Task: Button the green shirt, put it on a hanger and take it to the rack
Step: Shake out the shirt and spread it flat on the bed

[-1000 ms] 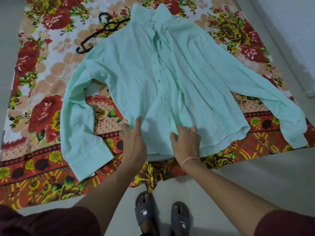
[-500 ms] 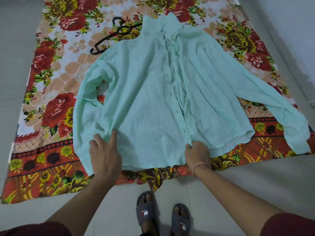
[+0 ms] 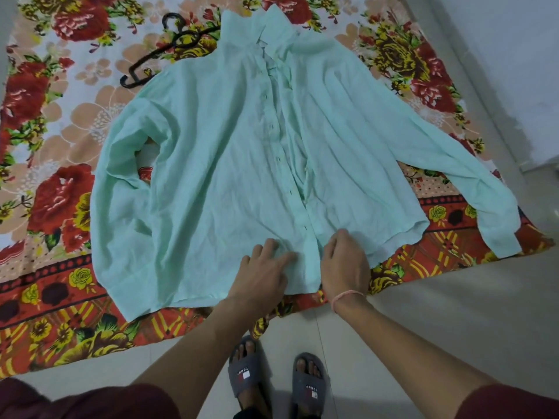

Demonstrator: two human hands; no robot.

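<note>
The pale green shirt lies front-up and spread flat on a floral cloth, collar at the far end, sleeves out to both sides. Its button placket runs down the middle and looks partly unfastened. My left hand rests on the hem just left of the placket, fingers apart and pressing the fabric. Just right of the placket, my right hand has its fingers curled down onto the hem; whether it pinches the fabric I cannot tell. A black hanger lies on the cloth by the shirt's left shoulder, partly under it.
The floral cloth covers a pale tiled floor. A white wall runs along the right side. My feet in grey slippers stand at the cloth's near edge. No rack is in view.
My left hand has slid right along the hem, from the shirt's left part to beside the placket. My right hand stayed near the placket. The shirt's lower front lies flatter.
</note>
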